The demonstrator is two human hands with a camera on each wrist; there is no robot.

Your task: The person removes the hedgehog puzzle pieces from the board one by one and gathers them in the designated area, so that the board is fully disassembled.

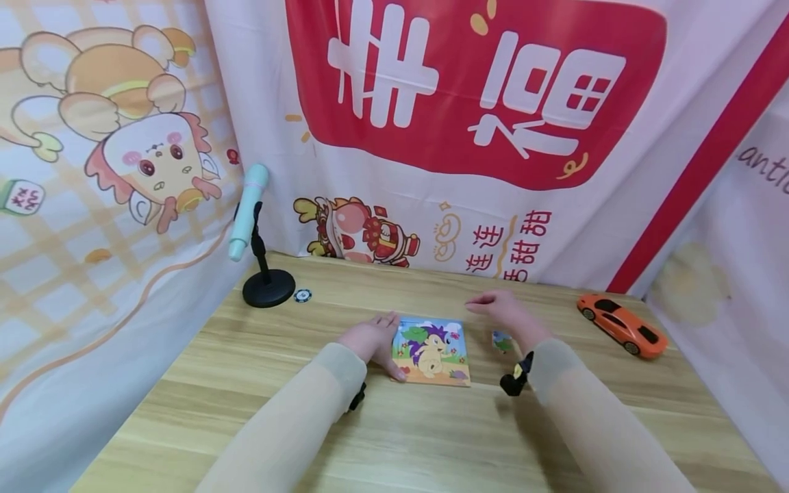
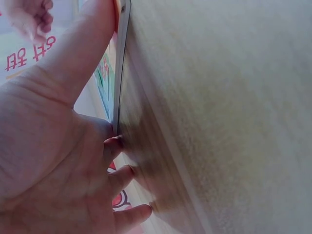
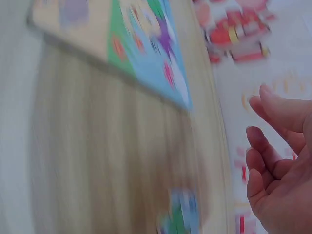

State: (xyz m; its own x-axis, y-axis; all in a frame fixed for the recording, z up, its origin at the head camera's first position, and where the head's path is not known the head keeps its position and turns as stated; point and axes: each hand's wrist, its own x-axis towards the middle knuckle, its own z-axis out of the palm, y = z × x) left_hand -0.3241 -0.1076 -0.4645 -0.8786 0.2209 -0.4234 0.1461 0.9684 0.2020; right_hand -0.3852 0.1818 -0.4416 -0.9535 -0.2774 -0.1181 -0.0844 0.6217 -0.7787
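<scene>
A square picture puzzle board [image 1: 440, 359] with a purple-haired hedgehog lies flat on the table. My left hand [image 1: 372, 342] holds its left side, the thumb at the near corner and the fingers by the far corner. In the left wrist view, the thumb [image 2: 87, 48] lies along the board's edge while the other fingertips reach the tabletop. Right of the board, my right hand [image 1: 502, 311] hovers with loosely bent fingers and nothing between them. A small blue-and-green puzzle piece [image 3: 179, 214] lies on the table below it, partly covered by the wrist in the head view.
An orange toy car [image 1: 622, 325] stands at the table's right back. A mint-green microphone [image 1: 248, 212] on a black stand [image 1: 268, 287] is at the back left, with a small round chip [image 1: 303, 296] beside it. Printed curtains [image 1: 394, 178] border the table [image 1: 419, 438].
</scene>
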